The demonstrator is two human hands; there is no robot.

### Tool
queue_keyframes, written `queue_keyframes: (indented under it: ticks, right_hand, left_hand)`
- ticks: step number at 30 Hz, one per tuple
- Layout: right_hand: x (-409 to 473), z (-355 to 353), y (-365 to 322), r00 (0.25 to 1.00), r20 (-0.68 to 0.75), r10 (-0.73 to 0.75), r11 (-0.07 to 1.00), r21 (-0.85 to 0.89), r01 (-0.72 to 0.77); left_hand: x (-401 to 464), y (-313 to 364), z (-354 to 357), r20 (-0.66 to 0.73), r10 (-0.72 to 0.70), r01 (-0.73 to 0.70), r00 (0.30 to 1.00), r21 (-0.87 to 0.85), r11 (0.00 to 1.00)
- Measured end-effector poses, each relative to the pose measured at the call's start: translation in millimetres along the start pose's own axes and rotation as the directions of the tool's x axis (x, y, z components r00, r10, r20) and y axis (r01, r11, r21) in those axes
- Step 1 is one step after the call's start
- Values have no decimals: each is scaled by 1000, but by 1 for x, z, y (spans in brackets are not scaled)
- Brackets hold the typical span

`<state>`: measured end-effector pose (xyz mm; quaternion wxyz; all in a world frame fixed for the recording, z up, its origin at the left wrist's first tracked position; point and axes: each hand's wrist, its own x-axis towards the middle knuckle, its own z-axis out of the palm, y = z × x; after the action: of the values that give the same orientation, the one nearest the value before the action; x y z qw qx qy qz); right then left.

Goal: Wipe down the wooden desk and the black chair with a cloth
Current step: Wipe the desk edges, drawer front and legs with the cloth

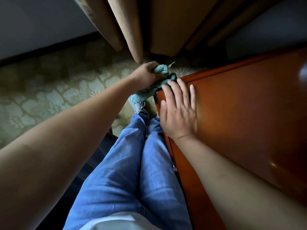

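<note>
the carpet [41,90] on the left is a pale green weave with a raised flower pattern, soft and dull in this light. a dark, hard-edged shape low beside the jeans [129,171] may be the black chair, though too little of it shows to be sure. further in, the left hand [146,73] has its fingers clenched round a bunched teal cloth [159,77], limp and terry-like, one end trailing down off the corner towards the shoe [138,105]. the likely trouble starts there: with so much cloth hanging loose past the edge, a stroke could drag only a fold across the wood and leave streaks, or the tail could snag the corner moulding. heavy tan curtains [132,22] hang in stiff folds just behind, close enough that a wide sweep might catch them. right of the cloth, the right hand [178,110] lies flat on the tabletop [249,105], fingers released and spread, holding nothing. that reddish wood is glossy and lacquered with a stepped rim, so the pressing palm may well leave prints on it.
</note>
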<state>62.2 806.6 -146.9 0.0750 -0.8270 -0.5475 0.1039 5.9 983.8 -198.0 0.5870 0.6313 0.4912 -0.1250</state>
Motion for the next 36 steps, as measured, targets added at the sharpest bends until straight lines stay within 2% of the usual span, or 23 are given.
queue_keyframes:
  ticks: [4, 8, 11, 12, 14, 17, 18, 21, 23, 26, 30, 34, 36]
  right_hand:
    - [0, 0, 2, 1000, -8, 3, 1000, 17, -3]
    - [2, -4, 7, 1000, 3, -15, 996, 90, 14]
    - [6, -18, 35, 998, 20, -64, 977, 205, 58]
    - [7, -24, 51, 1000, 15, -23, 973, 231, 19]
    - [12, -34, 85, 985, -45, 168, 963, 221, -155]
    - [26, -41, 133, 889, -141, 435, 896, 161, -413]
    - [32, -41, 145, 837, -172, 520, 853, 162, -497]
    - [46, -36, 157, 583, -217, 783, 622, 235, -747]
    - [50, -28, 148, 498, -247, 831, 550, 230, -803]
    - [55, -20, 136, 448, -290, 846, 516, 232, -824]
    - [58, -18, 135, 429, -309, 849, 502, 219, -837]
    - [65, -28, 153, 489, -272, 829, 552, 251, -795]
    - [77, -34, 174, 463, -321, 826, 549, 273, -790]
  left_hand:
    - [-2, 8, -1, 28, -13, 14, 1000, -44, 999]
    - [-12, 24, -5, 76, -11, 5, 997, 79, 997]
    - [-12, 46, -4, 163, 44, -72, 986, 170, 983]
    - [-9, 56, 3, 193, 62, -92, 979, 151, 984]
    - [2, 80, 23, 231, 88, -114, 969, 103, 988]
    - [24, 130, 62, 275, 160, -195, 948, 104, 975]
    - [30, 146, 73, 299, 184, -221, 936, 93, 971]
    - [41, 169, 88, 343, 218, -265, 913, 93, 960]
    - [39, 158, 83, 336, 215, -253, 917, 75, 964]
    - [29, 123, 57, 374, 145, -201, 916, 115, 973]
    - [13, 89, 22, 406, 38, -94, 913, 119, 988]
    - [19, 99, 33, 401, 81, -140, 912, 121, 983]
    - [37, 127, 60, 412, 133, -177, 901, 70, 982]
